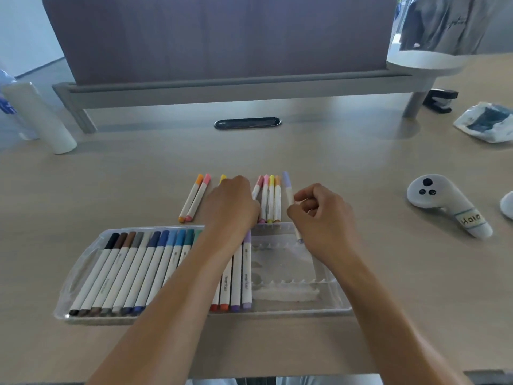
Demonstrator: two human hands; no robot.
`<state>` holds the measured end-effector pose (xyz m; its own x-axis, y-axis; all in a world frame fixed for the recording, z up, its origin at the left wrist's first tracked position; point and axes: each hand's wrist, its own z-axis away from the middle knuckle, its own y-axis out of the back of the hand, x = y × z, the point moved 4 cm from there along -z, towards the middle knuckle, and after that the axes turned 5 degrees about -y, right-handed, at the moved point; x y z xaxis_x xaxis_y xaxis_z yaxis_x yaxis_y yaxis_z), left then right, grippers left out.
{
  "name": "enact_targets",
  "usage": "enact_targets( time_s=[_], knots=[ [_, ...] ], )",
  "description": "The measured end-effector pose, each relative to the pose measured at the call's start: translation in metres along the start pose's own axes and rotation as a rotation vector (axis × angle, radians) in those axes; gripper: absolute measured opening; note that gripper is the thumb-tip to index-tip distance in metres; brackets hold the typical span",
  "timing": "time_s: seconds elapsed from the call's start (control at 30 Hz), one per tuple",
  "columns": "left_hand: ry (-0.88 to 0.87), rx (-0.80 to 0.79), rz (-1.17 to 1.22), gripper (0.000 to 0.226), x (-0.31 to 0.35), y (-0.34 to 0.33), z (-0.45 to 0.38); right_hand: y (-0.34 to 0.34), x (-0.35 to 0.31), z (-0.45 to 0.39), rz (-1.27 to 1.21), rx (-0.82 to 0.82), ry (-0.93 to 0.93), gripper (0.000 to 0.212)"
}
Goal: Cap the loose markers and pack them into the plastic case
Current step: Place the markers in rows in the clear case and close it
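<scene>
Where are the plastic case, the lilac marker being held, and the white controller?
Plastic case (327, 311): head view, on its near rim.
Lilac marker (286, 181): head view, on its cap.
White controller (441, 200): head view, on its body below the buttons.

- Far left on the counter (111, 176) we see a white cylinder (39, 118) standing.
- At right we see a white handheld controller (444, 204) with a handwritten label.
- Far right lie a crumpled plastic packet (485, 122) and a small black clip (441, 101).
- We see a dark oval slot (247, 123) at far centre.
</scene>
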<state>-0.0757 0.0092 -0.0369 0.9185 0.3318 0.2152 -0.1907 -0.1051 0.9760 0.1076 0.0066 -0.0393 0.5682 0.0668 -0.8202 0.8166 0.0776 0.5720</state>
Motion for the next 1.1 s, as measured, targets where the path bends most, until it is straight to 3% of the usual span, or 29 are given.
enact_targets(
  time_s=[0.07,0.2,0.43,0.63,0.87,1.1],
  knots=[
    [0.021,-0.032,-0.016,0.012,0.0,-0.002,-0.003,0.0,-0.001,0.001,0.013,-0.001,0.014,0.015],
    [-0.023,0.089,0.057,0.013,0.001,0.005,0.005,0.0,-0.007,0.005,0.009,-0.017,0.019,0.021],
    [-0.003,0.337,0.577,0.017,-0.025,0.035,0.057,0.001,-0.022,0.031,-0.027,-0.035,0.055,0.022],
    [0.091,0.325,0.807,0.009,-0.046,0.034,0.119,-0.024,-0.02,0.08,0.178,-0.078,0.059,0.021],
    [0.09,0.353,0.887,0.009,-0.06,0.03,0.153,-0.043,-0.02,0.099,0.328,0.024,0.149,0.017],
    [0.105,0.353,0.871,0.013,-0.06,0.026,0.164,-0.036,-0.008,0.1,0.255,-0.001,0.211,0.017]
  ],
)
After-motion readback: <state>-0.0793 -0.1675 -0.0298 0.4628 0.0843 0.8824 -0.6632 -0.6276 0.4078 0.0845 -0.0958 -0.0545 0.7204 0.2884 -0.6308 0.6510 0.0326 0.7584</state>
